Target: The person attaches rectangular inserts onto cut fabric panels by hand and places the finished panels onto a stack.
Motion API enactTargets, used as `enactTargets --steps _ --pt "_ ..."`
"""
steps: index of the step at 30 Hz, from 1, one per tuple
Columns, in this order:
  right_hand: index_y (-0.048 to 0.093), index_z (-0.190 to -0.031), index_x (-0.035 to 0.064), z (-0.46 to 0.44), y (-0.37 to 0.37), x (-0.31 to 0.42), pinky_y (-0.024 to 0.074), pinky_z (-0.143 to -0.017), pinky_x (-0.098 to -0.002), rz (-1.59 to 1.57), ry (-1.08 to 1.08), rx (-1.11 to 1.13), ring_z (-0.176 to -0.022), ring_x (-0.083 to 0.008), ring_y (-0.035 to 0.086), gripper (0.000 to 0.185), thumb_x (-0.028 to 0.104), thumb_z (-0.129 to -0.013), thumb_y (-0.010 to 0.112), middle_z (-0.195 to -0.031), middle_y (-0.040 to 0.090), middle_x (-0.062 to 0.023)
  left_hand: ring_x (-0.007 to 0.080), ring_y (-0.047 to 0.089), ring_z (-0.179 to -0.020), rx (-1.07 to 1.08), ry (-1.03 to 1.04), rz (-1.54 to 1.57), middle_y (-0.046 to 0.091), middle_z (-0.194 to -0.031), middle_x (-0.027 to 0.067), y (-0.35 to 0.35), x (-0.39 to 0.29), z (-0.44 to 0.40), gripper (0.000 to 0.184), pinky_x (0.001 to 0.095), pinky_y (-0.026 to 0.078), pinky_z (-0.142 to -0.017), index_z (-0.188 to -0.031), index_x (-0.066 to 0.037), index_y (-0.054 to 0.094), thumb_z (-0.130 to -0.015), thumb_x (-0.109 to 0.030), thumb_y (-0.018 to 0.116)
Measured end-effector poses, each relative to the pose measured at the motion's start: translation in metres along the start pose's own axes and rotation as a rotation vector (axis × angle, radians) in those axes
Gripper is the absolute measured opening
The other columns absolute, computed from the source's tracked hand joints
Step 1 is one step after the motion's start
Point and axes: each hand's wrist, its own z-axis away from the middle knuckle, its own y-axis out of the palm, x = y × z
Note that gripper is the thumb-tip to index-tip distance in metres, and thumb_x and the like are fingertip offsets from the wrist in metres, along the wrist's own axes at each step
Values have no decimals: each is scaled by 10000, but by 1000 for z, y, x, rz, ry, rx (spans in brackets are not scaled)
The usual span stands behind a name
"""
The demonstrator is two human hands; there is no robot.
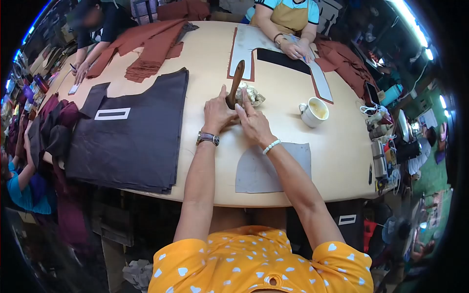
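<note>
A brush with a brown wooden handle (238, 78) stands tilted upward over the table, its lower end hidden at my left hand (217, 112). That hand is closed around its base, with one finger pointing up. My right hand (255, 124) lies close beside it, index finger stretched along a crumpled whitish bundle (254, 96), which looks like plastic or paper. The thumb comes near the handle's base; some fingers are hidden. A grey fabric piece (271, 168) with a rounded corner lies flat under my right forearm. Right of my hands stands a white cup (313, 112) with a yellowish content.
Stacked dark sheets (132, 141) with a white rectangular frame (112, 114) lie left. Rust-coloured fabric (146, 51) and white pattern pieces (242, 53) lie farther back. Two people work across the table (210, 46). Cables and tools crowd the right edge, including a phone (371, 92).
</note>
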Motion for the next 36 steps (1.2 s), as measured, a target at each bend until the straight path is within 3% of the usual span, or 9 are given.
enactTargets --steps 5,8,20,23,26,29,32,36 --pt "171 -1443 164 1 8 -10 458 -774 -434 -29 -82 -78 -892 -394 591 632 441 -916 385 -971 628 -213 328 649 -751 15 1 10 654 -823 197 -4 -5 1 896 392 510 -723 -1300 44 400 -574 -375 714" --pt "182 -1437 139 4 7 -13 458 -774 -426 -101 -121 -68 -888 -392 589 620 400 -920 402 -971 622 -219 314 644 -690 -58 77 7 637 -713 179 -2 -3 4 884 387 505 -673 -1269 67 411 -569 -371 727" --pt "225 -1422 112 9 12 -21 446 -833 -403 -140 -214 -119 -923 -403 577 585 338 -923 429 -1046 586 -250 319 642 -696 -41 58 -7 641 -721 173 3 1 2 935 395 489 -686 -1275 67 402 -530 -384 744" --pt "225 -1422 107 11 7 -20 451 -837 -389 -207 -131 -35 -880 -367 598 572 299 -922 429 -1001 592 -246 317 649 -736 -6 31 2 656 -786 171 0 -2 3 888 383 512 -699 -1268 46 418 -535 -338 741" --pt "262 -1414 112 14 1 -19 477 -792 -338 -357 14 47 -807 -251 619 533 240 -917 408 -948 615 -195 311 649 -731 -20 64 -1 661 -786 150 2 -1 2 894 374 513 -694 -1262 42 425 -544 -374 757" --pt "325 -1378 88 10 -2 -20 488 -729 -276 -734 72 55 -747 -145 602 494 171 -894 386 -894 631 -123 299 653 -747 -3 58 8 664 -801 144 0 -2 3 899 366 513 -698 -1257 38 427 -551 -403 767" --pt "379 -1323 78 10 -9 -20 481 -693 -239 -966 151 91 -734 -113 595 459 128 -867 391 -921 636 -72 288 657 -771 5 46 -8 667 -851 152 -2 -5 5 895 357 514 -712 -1254 40 429 -552 -400 767" --pt "390 -1292 66 5 -13 -19 477 -685 -241 -1265 281 136 -736 -127 601 446 99 -848 394 -970 631 -75 289 658 -795 -26 72 -37 661 -919 171 3 0 4 907 351 513 -731 -1264 44 429 -546 -394 769"
